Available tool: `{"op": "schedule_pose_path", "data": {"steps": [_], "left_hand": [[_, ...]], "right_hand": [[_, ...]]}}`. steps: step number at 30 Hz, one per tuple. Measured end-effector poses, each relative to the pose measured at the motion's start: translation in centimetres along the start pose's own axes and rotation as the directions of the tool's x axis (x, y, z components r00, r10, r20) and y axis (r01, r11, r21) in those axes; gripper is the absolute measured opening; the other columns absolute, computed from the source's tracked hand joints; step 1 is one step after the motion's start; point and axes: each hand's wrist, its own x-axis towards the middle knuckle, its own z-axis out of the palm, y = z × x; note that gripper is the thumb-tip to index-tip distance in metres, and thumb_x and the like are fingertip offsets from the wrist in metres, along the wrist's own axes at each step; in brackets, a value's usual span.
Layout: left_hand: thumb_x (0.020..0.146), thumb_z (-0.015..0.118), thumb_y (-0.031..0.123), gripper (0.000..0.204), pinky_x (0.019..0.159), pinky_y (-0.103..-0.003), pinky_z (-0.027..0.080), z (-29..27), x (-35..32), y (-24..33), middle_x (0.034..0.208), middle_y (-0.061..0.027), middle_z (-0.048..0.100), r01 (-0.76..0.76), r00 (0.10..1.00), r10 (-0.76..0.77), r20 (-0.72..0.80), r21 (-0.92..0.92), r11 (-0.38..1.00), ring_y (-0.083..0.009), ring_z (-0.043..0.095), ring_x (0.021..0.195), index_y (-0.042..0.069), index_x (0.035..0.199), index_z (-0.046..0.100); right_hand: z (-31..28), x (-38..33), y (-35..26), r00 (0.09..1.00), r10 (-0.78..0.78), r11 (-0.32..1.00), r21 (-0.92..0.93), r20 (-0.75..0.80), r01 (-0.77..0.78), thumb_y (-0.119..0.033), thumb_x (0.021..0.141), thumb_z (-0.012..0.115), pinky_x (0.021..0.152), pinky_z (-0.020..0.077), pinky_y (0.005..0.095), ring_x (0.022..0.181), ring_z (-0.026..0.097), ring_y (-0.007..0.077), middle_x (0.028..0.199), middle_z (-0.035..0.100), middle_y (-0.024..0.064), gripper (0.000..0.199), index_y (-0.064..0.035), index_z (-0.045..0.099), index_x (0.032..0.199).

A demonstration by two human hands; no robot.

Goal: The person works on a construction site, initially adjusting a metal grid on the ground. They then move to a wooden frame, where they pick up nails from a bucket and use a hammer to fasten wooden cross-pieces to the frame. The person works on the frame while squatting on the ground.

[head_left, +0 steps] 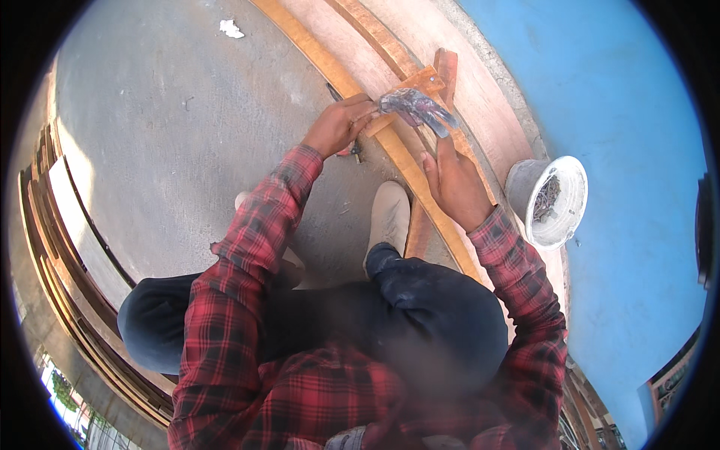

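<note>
My right hand is closed, its index finger reaching along a claw hammer with a worn, grey-smeared head; most of the handle is hidden. The hammer's head lies over a short orange-brown wood piece, which crosses the long wooden strips. Beside the striking end, my left hand is closed with fingertips pinched at the wood piece's near end. Whatever sits in that pinch is too small to make out. Below my left wrist, a red and black tool lies partly hidden on the floor.
Long wooden strips run past my right foot, over pale pinkish boards. A white bucket holding thin grey pieces, apparently nails, leans at the right by a blue surface. Stacked boards lie left. A white scrap rests on grey floor.
</note>
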Motion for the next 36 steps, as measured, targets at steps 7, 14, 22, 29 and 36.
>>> {"op": "schedule_pose_path", "data": {"steps": [7,14,22,29,36], "left_hand": [[0.090,0.064,0.007,0.018,0.077,-0.035,0.051,-0.2,-0.7,-0.1,0.102,-0.0104,0.062,0.024,1.000,-0.024,-0.017,0.030,0.999,-0.0261,0.064,0.090,0.000,0.107,0.065],[0.089,0.065,0.007,0.020,0.081,-0.036,0.051,-0.2,0.1,0.6,0.103,-0.0103,0.060,0.055,0.998,-0.055,0.006,0.034,0.998,-0.0263,0.063,0.093,0.001,0.108,0.065],[0.079,0.071,0.040,0.081,0.113,-0.051,0.027,-0.2,-0.3,3.8,0.144,-0.0180,0.038,0.096,0.993,-0.071,-0.097,0.290,0.952,-0.0372,0.034,0.136,0.005,0.144,0.035],[0.073,0.076,0.050,0.085,0.112,-0.047,0.028,3.2,-1.1,3.0,0.152,-0.0113,0.035,0.409,0.912,-0.364,-0.187,0.407,0.816,-0.0284,0.029,0.143,0.008,0.140,0.044],[0.071,0.078,0.044,0.080,0.110,-0.047,0.033,6.0,-0.6,3.6,0.153,-0.0079,0.034,0.603,0.798,-0.483,-0.360,0.464,0.649,-0.0254,0.028,0.144,0.014,0.139,0.047]], "right_hand": [[-3.8,0.1,-3.6,0.862,-0.207,0.948,0.122,-0.462,0.293,-0.018,0.093,0.062,0.061,0.0491,0.0446,0.069,0.061,0.0422,0.081,0.062,0.0224,0.033,0.0053,0.055,0.116],[-0.8,1.0,0.9,0.998,0.035,0.994,0.100,0.053,-0.040,-0.020,0.096,0.055,0.065,0.0494,0.0508,0.075,0.061,0.0474,0.082,0.061,0.0311,0.040,0.0030,0.045,0.127],[-3.7,-0.2,0.1,0.971,0.007,0.893,0.438,-0.239,0.101,-0.013,0.096,0.051,0.063,0.0456,0.0350,0.067,0.058,0.0198,0.077,0.058,0.0116,0.030,0.0018,0.050,0.123],[-0.5,0.2,2.7,0.944,0.242,0.761,0.647,-0.226,-0.040,-0.006,0.088,0.053,0.081,0.0466,0.0375,0.089,0.061,0.0281,0.098,0.061,0.0184,0.042,0.0055,0.046,0.128],[1.8,-0.2,9.6,0.902,0.313,0.713,0.701,-0.298,-0.015,-0.007,0.090,0.047,0.104,0.0365,0.0388,0.121,0.049,0.0360,0.132,0.047,0.0285,0.058,0.0102,0.031,0.143]]}}
